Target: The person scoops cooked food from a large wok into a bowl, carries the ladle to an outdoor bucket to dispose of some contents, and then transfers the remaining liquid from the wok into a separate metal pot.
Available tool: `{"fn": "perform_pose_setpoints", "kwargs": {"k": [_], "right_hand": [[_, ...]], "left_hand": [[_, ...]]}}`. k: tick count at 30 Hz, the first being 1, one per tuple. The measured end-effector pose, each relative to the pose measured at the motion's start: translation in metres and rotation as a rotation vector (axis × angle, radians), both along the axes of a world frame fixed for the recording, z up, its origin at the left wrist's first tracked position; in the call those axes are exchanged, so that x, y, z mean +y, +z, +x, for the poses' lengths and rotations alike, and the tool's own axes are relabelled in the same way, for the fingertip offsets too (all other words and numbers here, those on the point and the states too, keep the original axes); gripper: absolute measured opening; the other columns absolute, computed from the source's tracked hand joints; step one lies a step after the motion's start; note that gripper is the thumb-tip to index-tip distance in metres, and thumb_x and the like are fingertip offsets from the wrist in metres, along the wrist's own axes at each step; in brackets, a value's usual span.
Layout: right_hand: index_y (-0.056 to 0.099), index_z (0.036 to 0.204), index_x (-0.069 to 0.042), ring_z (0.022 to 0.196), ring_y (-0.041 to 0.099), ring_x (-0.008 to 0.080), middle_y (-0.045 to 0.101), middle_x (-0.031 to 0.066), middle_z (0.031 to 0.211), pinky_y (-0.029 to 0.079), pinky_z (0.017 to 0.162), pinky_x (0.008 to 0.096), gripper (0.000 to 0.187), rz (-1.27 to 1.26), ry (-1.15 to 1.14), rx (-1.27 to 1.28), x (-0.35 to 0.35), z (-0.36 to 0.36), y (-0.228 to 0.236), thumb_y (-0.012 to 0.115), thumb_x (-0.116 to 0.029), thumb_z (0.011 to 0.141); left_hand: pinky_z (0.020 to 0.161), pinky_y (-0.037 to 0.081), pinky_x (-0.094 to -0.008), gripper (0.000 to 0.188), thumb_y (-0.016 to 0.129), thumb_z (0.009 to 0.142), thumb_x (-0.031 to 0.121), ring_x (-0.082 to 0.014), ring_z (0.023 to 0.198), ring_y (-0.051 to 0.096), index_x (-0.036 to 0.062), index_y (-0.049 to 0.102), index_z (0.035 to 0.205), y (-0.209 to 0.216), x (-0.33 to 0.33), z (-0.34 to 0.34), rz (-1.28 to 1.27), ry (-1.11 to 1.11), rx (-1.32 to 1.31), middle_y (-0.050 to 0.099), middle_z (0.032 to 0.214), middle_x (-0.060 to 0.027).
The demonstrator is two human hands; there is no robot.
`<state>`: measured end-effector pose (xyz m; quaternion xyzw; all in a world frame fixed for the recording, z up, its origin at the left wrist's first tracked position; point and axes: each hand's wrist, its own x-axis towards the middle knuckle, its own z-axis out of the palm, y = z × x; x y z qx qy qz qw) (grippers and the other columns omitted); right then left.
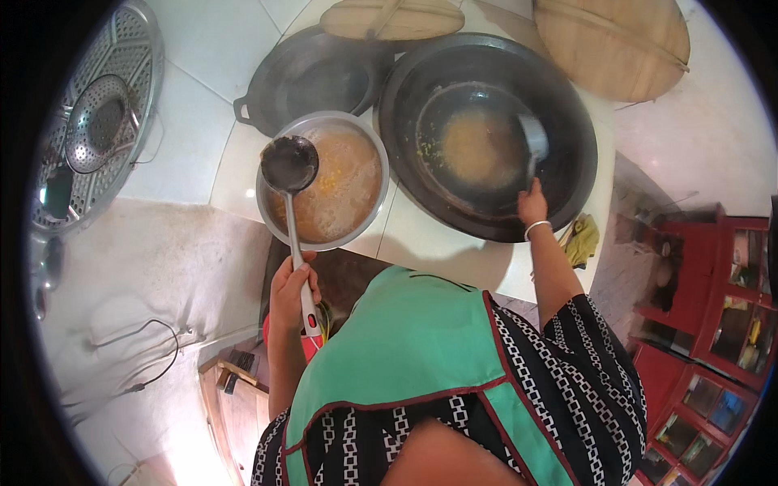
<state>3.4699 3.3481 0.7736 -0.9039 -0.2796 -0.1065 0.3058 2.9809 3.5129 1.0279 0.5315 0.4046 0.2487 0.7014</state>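
Observation:
My left hand (293,287) is closed around the pale handle of a ladle (290,165). The ladle's dark, wet bowl is over the left part of a metal basin (378,202) of cloudy brown liquid with yellow bits and foam. My right hand (532,204) grips a spatula (533,139), its flat blade blurred, inside a large black wok (567,97). A shallow pool of brownish liquid (485,148) lies in the wok's bottom, with small yellow-green bits along its left side.
A second, smaller black wok (312,77) sits behind the basin. Wooden lids (620,40) rest at the back. A greenish cloth (582,241) lies by my right forearm. Perforated steel trays (142,57) and a skimmer (99,121) are at far left. Red cabinets (689,283) stand at right.

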Motion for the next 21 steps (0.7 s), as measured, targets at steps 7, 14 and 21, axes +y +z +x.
{"fn": "perform_pose_setpoints", "kwargs": {"k": [7,14,21], "right_hand": [[0.044,0.106,0.002,0.055,0.047,0.0117,0.048,0.0057,0.073,0.043,0.047,0.0233,0.024,1.176,0.073,2.245,0.027,-0.161,0.084,0.048,-0.014,0.088],[0.044,0.104,-0.002,0.055,0.045,0.0107,0.049,0.0095,0.08,0.04,0.044,0.0193,0.016,1.156,0.394,2.15,0.011,-0.388,0.168,0.044,-0.012,0.092],[0.034,0.131,-0.005,0.052,0.042,0.0101,0.05,0.0101,0.078,0.036,0.043,0.019,0.039,0.972,0.548,1.679,0.008,-0.646,0.257,0.039,-0.008,0.093]], "left_hand": [[0.044,0.038,-0.0205,0.025,0.042,0.09,0.013,-0.0094,0.048,0.048,-0.0015,0.048,0.11,0.019,-0.006,-0.068,-0.013,0.006,-0.016,0.049,0.063,-0.0028],[0.045,0.039,-0.0209,0.025,0.043,0.09,0.014,-0.0102,0.049,0.047,-0.0021,0.048,0.109,0.022,0.002,-0.271,0.004,-0.048,-0.082,0.049,0.064,-0.0034],[0.047,0.039,-0.023,0.028,0.045,0.089,0.016,-0.0119,0.051,0.047,-0.0041,0.047,0.11,-0.007,0.019,-0.496,-0.01,-0.114,-0.145,0.048,0.064,-0.0045]]}}
